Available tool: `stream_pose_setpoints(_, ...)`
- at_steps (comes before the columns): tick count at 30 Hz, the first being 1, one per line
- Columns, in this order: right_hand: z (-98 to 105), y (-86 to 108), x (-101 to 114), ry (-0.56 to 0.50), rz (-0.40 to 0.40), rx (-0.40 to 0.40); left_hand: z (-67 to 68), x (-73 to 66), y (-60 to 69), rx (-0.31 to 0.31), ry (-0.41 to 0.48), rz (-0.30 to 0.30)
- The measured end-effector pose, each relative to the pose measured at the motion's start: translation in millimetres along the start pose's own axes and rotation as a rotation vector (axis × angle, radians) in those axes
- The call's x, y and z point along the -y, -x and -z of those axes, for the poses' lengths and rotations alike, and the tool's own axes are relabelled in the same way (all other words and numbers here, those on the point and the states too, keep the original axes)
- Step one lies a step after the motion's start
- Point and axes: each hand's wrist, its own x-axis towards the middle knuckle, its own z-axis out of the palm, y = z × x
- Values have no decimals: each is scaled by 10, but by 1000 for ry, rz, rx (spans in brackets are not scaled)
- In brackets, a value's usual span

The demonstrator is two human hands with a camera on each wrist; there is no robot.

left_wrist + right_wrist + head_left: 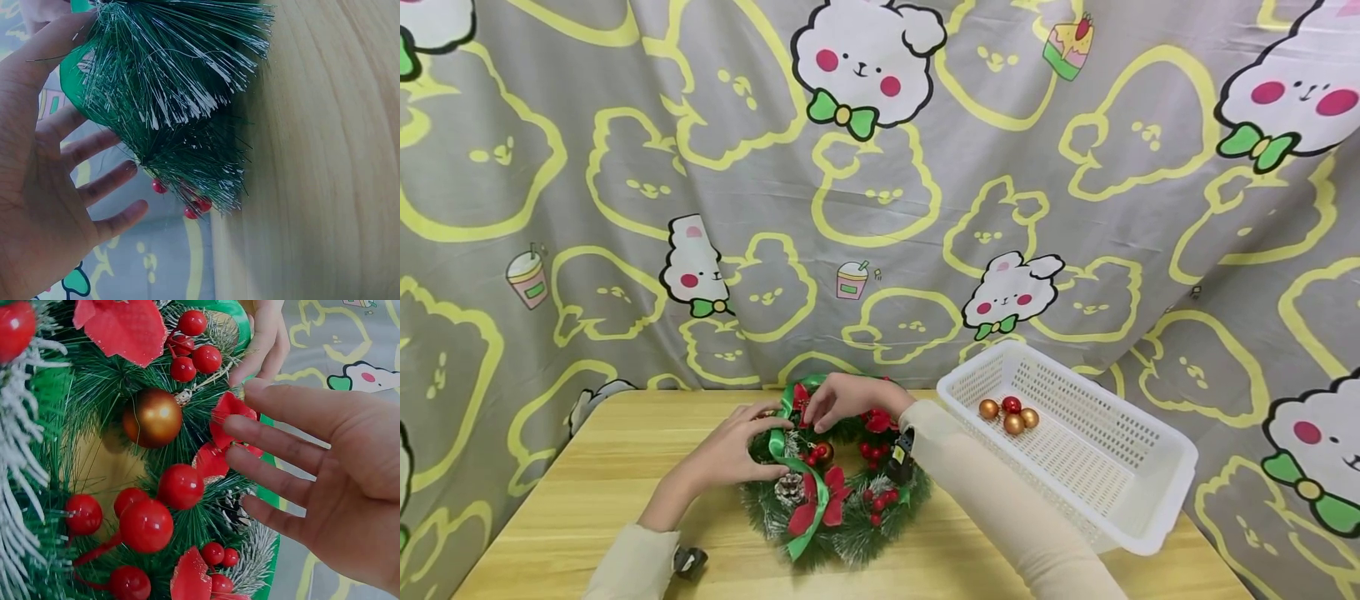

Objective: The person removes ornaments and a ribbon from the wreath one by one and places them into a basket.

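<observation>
A green Christmas wreath [880, 533] lies on the wooden table, decorated with red flowers [122, 328], red berries [147, 525], a pinecone [789, 489] and a green ribbon [817, 510]. My left hand [737, 448] rests at the wreath's left side, fingers spread; its thumb tip is hidden by bristles in the left wrist view. Above the far part of the wreath is my right hand [852, 398], fingers extended beside a red flower [231, 415]; whether they touch it I cannot tell. Inside the ring hangs a gold bauble [153, 417] with a thin cord at its cap.
A white perforated basket [1150, 492] stands on the right of the table, holding several gold baubles [1014, 424] and a red bauble [1011, 404]. Behind the table [602, 467] hangs a grey cartoon-print curtain [880, 275].
</observation>
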Motion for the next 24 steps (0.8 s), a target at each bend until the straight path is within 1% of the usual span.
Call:
stream_pose_setpoints(4, -28, -53, 1, -10, -43, 31, 8, 1, 3, -5, -3, -6)
stream_pose_setpoints(9, -79, -108, -3, 5, -73, 52, 26, -10, 12, -5, -2, -10)
stream_pose_setpoints(15, -137, -157, -15, 33, -72, 51, 20, -16, 7, -8, 2, -15)
stream_pose_setpoints(24, -200, -164, -3, -5, -92, 31, 19, -14, 6, -3, -6, -17)
